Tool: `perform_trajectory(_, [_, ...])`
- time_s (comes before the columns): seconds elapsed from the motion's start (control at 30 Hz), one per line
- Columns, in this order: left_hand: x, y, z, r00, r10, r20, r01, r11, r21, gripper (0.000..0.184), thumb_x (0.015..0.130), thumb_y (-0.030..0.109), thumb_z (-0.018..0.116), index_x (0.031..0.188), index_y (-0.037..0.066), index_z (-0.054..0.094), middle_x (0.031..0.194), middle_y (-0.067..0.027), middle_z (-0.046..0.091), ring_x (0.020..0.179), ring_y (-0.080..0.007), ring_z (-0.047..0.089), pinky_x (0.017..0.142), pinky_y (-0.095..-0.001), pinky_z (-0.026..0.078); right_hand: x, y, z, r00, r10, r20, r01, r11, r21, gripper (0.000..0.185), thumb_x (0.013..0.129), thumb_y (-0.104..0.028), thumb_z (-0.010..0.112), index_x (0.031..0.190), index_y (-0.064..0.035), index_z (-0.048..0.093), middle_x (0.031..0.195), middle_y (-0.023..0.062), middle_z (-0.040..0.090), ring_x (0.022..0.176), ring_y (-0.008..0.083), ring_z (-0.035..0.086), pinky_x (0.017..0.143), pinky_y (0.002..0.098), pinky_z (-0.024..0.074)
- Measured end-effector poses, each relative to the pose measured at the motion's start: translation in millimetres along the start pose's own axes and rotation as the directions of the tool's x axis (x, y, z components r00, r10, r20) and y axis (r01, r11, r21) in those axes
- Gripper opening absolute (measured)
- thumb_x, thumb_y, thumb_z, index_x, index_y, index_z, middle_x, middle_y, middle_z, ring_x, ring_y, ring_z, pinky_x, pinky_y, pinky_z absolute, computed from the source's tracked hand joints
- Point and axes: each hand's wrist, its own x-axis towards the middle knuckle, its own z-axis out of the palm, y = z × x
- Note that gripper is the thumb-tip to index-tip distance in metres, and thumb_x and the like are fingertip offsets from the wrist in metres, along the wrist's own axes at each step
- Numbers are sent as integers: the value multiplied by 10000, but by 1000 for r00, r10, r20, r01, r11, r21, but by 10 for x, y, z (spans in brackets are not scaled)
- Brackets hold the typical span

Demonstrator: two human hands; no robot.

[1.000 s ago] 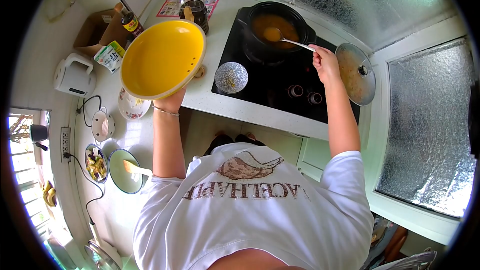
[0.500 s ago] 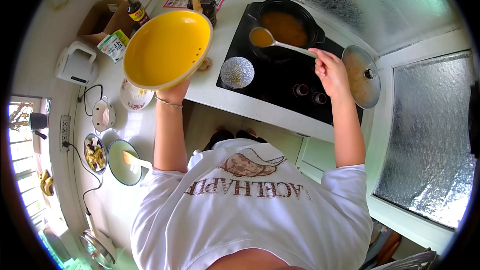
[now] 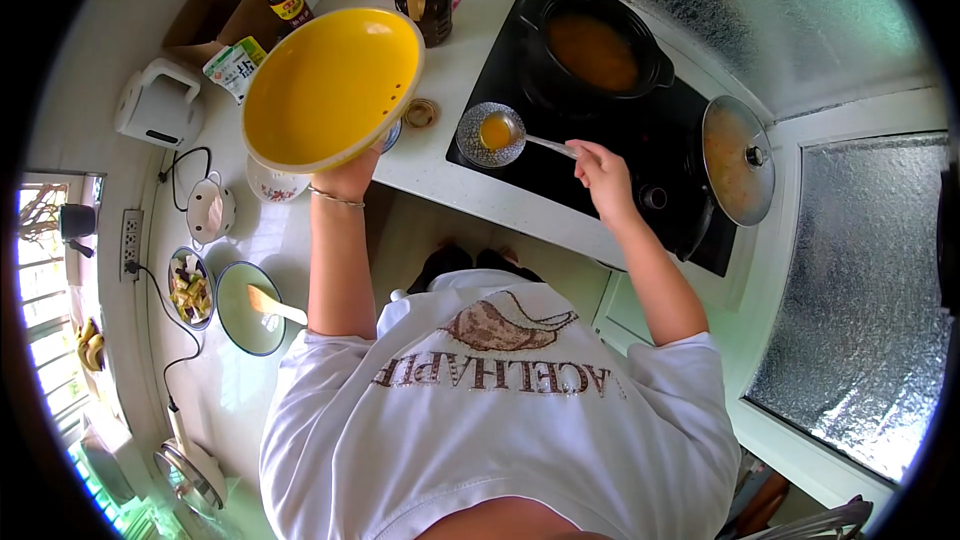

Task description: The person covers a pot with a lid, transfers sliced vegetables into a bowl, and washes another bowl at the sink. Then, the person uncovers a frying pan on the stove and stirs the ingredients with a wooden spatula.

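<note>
Held up on my left hand is a wide yellow pot lid, its hollow side facing me and a few small dark holes near one edge. My fingers behind it are hidden. My right hand is closed round the handle of a metal ladle. The ladle's bowl, with orange-brown soup in it, is over a small grey-white patterned bowl on the stove; I cannot tell whether they touch. Behind it, a black pot stands uncovered with more of the soup inside.
A glass-lidded pan sits at the right of the black stove. On the left counter are a white kettle, a flowered plate, a bowl of chopped food and a large bowl with a wooden spatula.
My right hand has brought the ladle from beside the black pot down and left, over the small patterned bowl. The yellow lid stays in my left hand, nearly still.
</note>
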Motion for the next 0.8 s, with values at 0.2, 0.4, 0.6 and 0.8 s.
perform_trajectory(0.2, [17, -1, -4, 1000, -14, 3, 14, 998, -63, 417, 857, 356, 445, 1157, 68, 465, 1198, -91, 491, 1122, -273, 449, 961, -441, 355, -96, 3, 100, 780, -608, 148, 566, 585, -581, 176, 803, -75, 556, 969, -28, 592, 653, 90, 518, 547, 195, 509, 501, 305, 412])
perform_trajectory(0.4, [32, -19, -40, 1000, -10, -11, 10, 999, -40, 406, 863, 349, 431, 1159, 72, 462, 1201, -93, 489, 1123, -268, 450, 965, -433, 352, -72, 217, 128, 817, -576, 16, 534, 745, -400, 186, 851, -103, 516, 1001, -24, 593, 614, 34, 460, 511, 113, 424, 471, 235, 341])
perform_trajectory(0.6, [64, -31, -21, 999, -42, 30, 44, 998, -45, 394, 864, 342, 433, 1146, 70, 472, 1193, -89, 496, 1124, -261, 449, 966, -416, 353, -94, 71, -37, 996, 45, -78, -22, 961, 275, 237, 879, -159, 485, 1010, 7, 592, 626, -31, 437, 535, 36, 355, 464, 174, 282])
perform_trajectory(0.8, [89, -59, 24, 999, -45, 13, 46, 998, -42, 383, 858, 339, 453, 1126, 67, 487, 1175, -87, 508, 1109, -257, 460, 956, -413, 363, -134, -287, -440, 997, 47, -57, -1, 781, 625, 261, 866, -160, 520, 1026, 43, 551, 594, -30, 417, 490, 39, 341, 443, 173, 257])
